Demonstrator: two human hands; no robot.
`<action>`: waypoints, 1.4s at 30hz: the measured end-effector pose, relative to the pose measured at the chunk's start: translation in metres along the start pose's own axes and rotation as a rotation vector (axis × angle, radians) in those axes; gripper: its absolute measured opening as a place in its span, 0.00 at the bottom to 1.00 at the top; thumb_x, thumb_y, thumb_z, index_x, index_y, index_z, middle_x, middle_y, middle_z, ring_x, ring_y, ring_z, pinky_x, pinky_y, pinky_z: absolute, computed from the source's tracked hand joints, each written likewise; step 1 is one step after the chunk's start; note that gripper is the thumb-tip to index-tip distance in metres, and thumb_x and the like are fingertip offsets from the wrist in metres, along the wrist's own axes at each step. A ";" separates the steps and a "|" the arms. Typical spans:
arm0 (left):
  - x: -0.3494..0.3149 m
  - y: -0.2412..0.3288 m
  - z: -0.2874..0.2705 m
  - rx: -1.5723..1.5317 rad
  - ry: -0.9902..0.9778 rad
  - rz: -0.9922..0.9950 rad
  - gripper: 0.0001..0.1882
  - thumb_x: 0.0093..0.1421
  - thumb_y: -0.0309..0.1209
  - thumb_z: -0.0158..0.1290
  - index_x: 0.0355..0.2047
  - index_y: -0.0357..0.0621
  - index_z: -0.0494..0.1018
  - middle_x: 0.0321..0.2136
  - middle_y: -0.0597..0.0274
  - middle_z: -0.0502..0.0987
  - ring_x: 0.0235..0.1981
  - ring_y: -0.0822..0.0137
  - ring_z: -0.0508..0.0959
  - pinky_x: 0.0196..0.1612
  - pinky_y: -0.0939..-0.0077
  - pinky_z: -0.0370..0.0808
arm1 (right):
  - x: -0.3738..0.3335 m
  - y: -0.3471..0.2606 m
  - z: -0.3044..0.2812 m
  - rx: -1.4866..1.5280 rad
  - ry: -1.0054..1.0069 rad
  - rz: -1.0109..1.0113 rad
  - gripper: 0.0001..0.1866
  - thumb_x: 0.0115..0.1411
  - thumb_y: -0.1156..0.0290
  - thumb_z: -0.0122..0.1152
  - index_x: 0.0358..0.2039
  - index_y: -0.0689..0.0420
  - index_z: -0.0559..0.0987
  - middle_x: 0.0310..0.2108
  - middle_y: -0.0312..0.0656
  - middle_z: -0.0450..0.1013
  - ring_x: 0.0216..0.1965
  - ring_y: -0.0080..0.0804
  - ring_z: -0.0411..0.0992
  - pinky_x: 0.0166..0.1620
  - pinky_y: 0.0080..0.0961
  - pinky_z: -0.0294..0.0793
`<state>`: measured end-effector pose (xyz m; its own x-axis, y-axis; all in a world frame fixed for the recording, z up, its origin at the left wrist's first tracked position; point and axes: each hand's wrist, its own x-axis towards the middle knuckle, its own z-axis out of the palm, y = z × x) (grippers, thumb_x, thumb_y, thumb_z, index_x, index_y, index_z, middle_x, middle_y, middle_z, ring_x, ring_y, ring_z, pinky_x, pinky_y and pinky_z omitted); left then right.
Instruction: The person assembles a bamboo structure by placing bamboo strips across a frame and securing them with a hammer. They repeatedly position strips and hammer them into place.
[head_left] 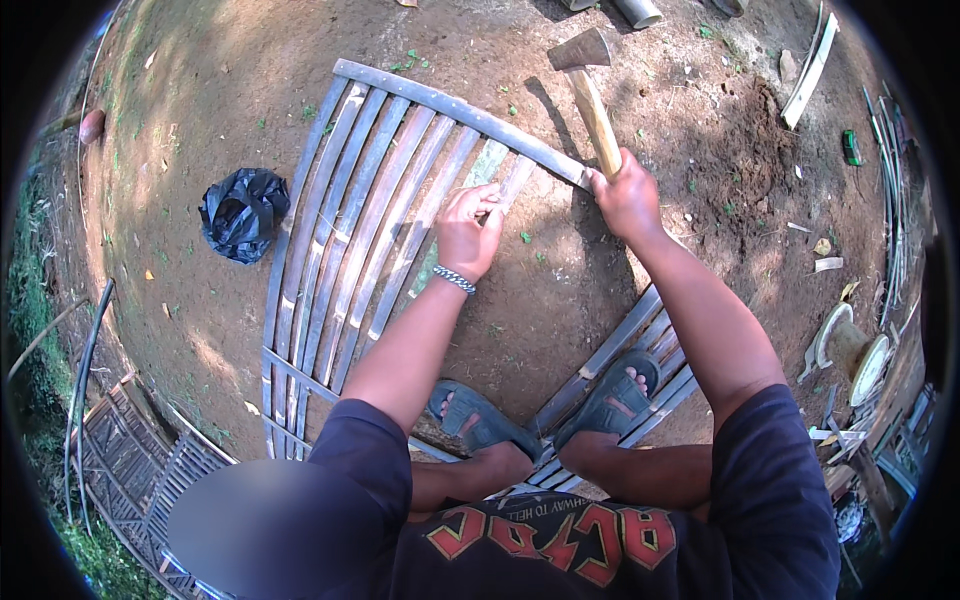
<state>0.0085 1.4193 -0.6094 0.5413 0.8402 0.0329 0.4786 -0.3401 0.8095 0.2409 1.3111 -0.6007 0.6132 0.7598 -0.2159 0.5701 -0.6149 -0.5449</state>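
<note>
My right hand (630,195) is wrapped round the light wooden handle of a hatchet (597,120). Its dark metal head points away from me, above the ground. My left hand (468,228), with a chain bracelet at the wrist, hovers over or rests on the slats; its fingers are curled in a pinch, and anything in them is too small to make out. Below it lies a slatted bamboo panel (345,225), its long strips fixed to a far rail (440,100) that ends near my right hand. One slat (487,160) looks greenish.
A black plastic bag (243,214) lies left of the panel. My sandalled feet stand by a second slatted part (640,345). At right are a pale spool (850,355), split bamboo (812,70) and a small green object (851,147). Bamboo lattice (125,450) stands lower left.
</note>
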 end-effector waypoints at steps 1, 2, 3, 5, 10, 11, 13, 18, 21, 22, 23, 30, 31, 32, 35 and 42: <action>0.000 0.002 0.005 -0.020 -0.008 -0.005 0.11 0.61 0.21 0.60 0.44 0.38 0.82 0.37 0.55 0.84 0.32 0.70 0.84 0.37 0.78 0.79 | -0.001 0.001 0.001 -0.013 0.008 -0.021 0.24 0.62 0.62 0.68 0.52 0.64 0.73 0.34 0.59 0.80 0.39 0.59 0.80 0.47 0.48 0.79; 0.002 0.002 0.009 -0.042 -0.002 -0.065 0.10 0.61 0.22 0.60 0.44 0.37 0.82 0.37 0.56 0.84 0.32 0.70 0.84 0.37 0.78 0.79 | -0.001 0.002 0.001 -0.027 0.016 -0.041 0.24 0.63 0.62 0.67 0.52 0.64 0.73 0.34 0.59 0.80 0.39 0.59 0.80 0.47 0.47 0.79; 0.004 0.002 0.013 -0.065 0.003 -0.125 0.10 0.62 0.23 0.60 0.44 0.37 0.82 0.36 0.56 0.84 0.32 0.70 0.84 0.37 0.77 0.79 | -0.001 0.004 0.000 -0.022 -0.005 -0.019 0.24 0.63 0.61 0.67 0.51 0.64 0.73 0.34 0.59 0.80 0.39 0.58 0.80 0.47 0.47 0.79; 0.010 0.001 0.018 -0.138 0.034 -0.183 0.09 0.63 0.24 0.60 0.43 0.36 0.81 0.34 0.56 0.84 0.32 0.70 0.84 0.38 0.76 0.79 | -0.001 -0.008 -0.007 -0.006 -0.050 0.020 0.22 0.63 0.61 0.67 0.49 0.64 0.73 0.34 0.58 0.80 0.38 0.58 0.80 0.47 0.47 0.79; 0.035 0.019 0.037 -0.305 0.047 -0.170 0.08 0.63 0.25 0.60 0.42 0.36 0.80 0.35 0.56 0.83 0.33 0.68 0.82 0.40 0.75 0.79 | -0.001 -0.003 -0.006 -0.011 -0.016 -0.005 0.20 0.63 0.60 0.66 0.46 0.62 0.73 0.33 0.58 0.79 0.38 0.58 0.80 0.46 0.47 0.78; 0.042 0.012 0.042 -0.168 0.104 0.047 0.07 0.63 0.25 0.60 0.41 0.37 0.80 0.36 0.57 0.81 0.36 0.66 0.82 0.42 0.73 0.78 | -0.001 -0.004 -0.006 -0.007 -0.013 -0.007 0.19 0.63 0.60 0.66 0.45 0.61 0.73 0.32 0.58 0.79 0.38 0.58 0.80 0.46 0.47 0.78; 0.049 0.010 0.050 -0.102 0.154 0.101 0.07 0.63 0.25 0.61 0.41 0.37 0.81 0.37 0.57 0.80 0.38 0.66 0.81 0.43 0.73 0.78 | -0.001 -0.006 -0.006 0.018 -0.021 0.012 0.19 0.63 0.60 0.66 0.46 0.61 0.73 0.33 0.58 0.79 0.39 0.58 0.80 0.46 0.47 0.78; 0.055 0.014 0.065 -0.006 0.151 0.062 0.04 0.61 0.26 0.62 0.37 0.42 0.81 0.38 0.58 0.80 0.38 0.59 0.80 0.47 0.64 0.75 | -0.001 -0.005 -0.009 0.045 -0.043 0.054 0.20 0.63 0.60 0.66 0.47 0.60 0.73 0.33 0.57 0.80 0.40 0.58 0.80 0.46 0.48 0.78; 0.056 0.010 0.071 0.081 0.212 0.125 0.04 0.60 0.29 0.63 0.35 0.46 0.81 0.39 0.60 0.81 0.41 0.57 0.80 0.53 0.61 0.70 | -0.001 -0.005 -0.007 0.056 -0.042 0.052 0.20 0.63 0.61 0.67 0.48 0.59 0.73 0.33 0.57 0.80 0.40 0.59 0.80 0.46 0.49 0.78; 0.057 0.009 0.072 0.093 0.224 0.139 0.04 0.59 0.29 0.63 0.35 0.47 0.81 0.39 0.61 0.81 0.42 0.57 0.79 0.54 0.60 0.69 | -0.002 -0.006 -0.007 0.067 -0.045 0.055 0.20 0.63 0.61 0.67 0.48 0.59 0.73 0.33 0.57 0.80 0.40 0.59 0.80 0.46 0.49 0.78; 0.057 0.008 0.073 0.105 0.236 0.153 0.05 0.59 0.30 0.64 0.35 0.47 0.81 0.38 0.61 0.81 0.44 0.58 0.79 0.55 0.60 0.68 | -0.002 -0.006 -0.008 0.067 -0.047 0.058 0.20 0.63 0.61 0.67 0.48 0.59 0.73 0.33 0.57 0.80 0.39 0.59 0.80 0.46 0.49 0.78; 0.056 0.005 0.077 0.135 0.233 0.162 0.06 0.59 0.30 0.64 0.36 0.48 0.81 0.39 0.62 0.80 0.47 0.58 0.78 0.55 0.59 0.68 | -0.001 -0.004 -0.009 0.065 -0.053 0.059 0.20 0.62 0.62 0.67 0.49 0.59 0.73 0.34 0.57 0.79 0.39 0.59 0.79 0.46 0.49 0.78; 0.056 0.004 0.077 0.140 0.243 0.173 0.06 0.59 0.31 0.63 0.37 0.49 0.81 0.39 0.63 0.80 0.46 0.58 0.78 0.55 0.58 0.67 | -0.002 -0.006 -0.009 0.068 -0.067 0.063 0.20 0.62 0.62 0.67 0.49 0.59 0.73 0.34 0.57 0.79 0.40 0.59 0.79 0.46 0.50 0.78; 0.056 0.002 0.077 0.145 0.254 0.183 0.06 0.60 0.32 0.62 0.37 0.50 0.80 0.39 0.63 0.79 0.46 0.58 0.78 0.54 0.58 0.67 | -0.002 -0.006 -0.008 0.063 -0.059 0.067 0.20 0.62 0.62 0.67 0.49 0.59 0.73 0.34 0.57 0.79 0.40 0.59 0.79 0.46 0.50 0.78; 0.056 0.002 0.078 0.148 0.266 0.196 0.05 0.61 0.33 0.61 0.37 0.52 0.79 0.39 0.64 0.78 0.45 0.59 0.78 0.53 0.57 0.66 | -0.001 -0.008 -0.008 0.059 -0.057 0.071 0.19 0.62 0.63 0.67 0.48 0.60 0.73 0.34 0.57 0.79 0.40 0.59 0.79 0.46 0.50 0.77; 0.057 0.011 0.074 0.178 0.238 0.190 0.05 0.58 0.30 0.63 0.35 0.50 0.80 0.38 0.63 0.79 0.45 0.59 0.79 0.53 0.58 0.68 | -0.003 -0.013 -0.014 0.046 -0.075 0.034 0.17 0.62 0.64 0.68 0.45 0.60 0.73 0.33 0.58 0.79 0.39 0.61 0.78 0.45 0.51 0.76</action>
<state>0.0956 1.4320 -0.6421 0.4664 0.8225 0.3255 0.5094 -0.5506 0.6613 0.2390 1.3138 -0.5810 0.5880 0.7535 -0.2941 0.5226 -0.6314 -0.5728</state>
